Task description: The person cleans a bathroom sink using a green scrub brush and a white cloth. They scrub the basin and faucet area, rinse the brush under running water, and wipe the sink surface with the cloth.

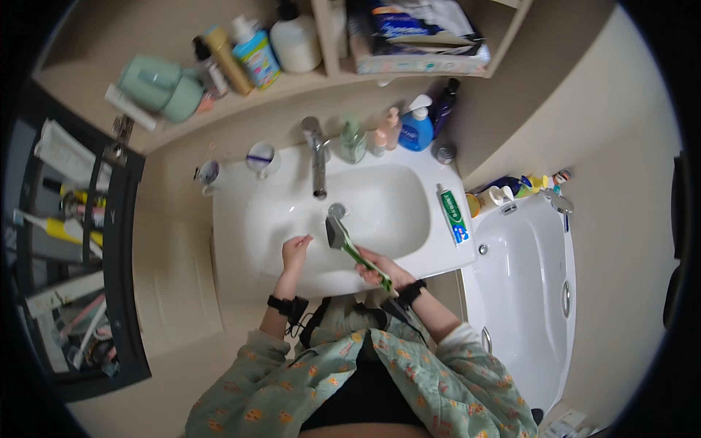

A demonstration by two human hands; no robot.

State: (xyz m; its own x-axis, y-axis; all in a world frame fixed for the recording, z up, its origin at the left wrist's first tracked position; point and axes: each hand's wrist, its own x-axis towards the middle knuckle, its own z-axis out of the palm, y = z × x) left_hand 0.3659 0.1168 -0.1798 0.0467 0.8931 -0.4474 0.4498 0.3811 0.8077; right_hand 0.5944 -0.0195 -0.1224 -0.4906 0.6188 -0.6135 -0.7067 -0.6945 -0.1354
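Note:
My right hand (386, 268) is closed around the green and white handle of a brush (350, 249), whose grey head points up and left over the basin, just below the drain. To the left, over the near left part of the white washbasin (402, 219), my left hand (296, 253) has its fingers drawn together; nothing shows in it, though whether it holds something small cannot be told. A chrome faucet (318, 164) reaches over the basin from the back rim. On the right rim lies a green and white toothpaste tube (453, 216).
Two cups (263, 157) (208, 172) stand at the back left rim. Behind the basin are a green bottle (353, 143), a blue pump bottle (416, 131) and other bottles. A shelf (285, 87) with toiletries overhangs the back. An organizer (127, 274) is at left, a bathtub (520, 274) at right.

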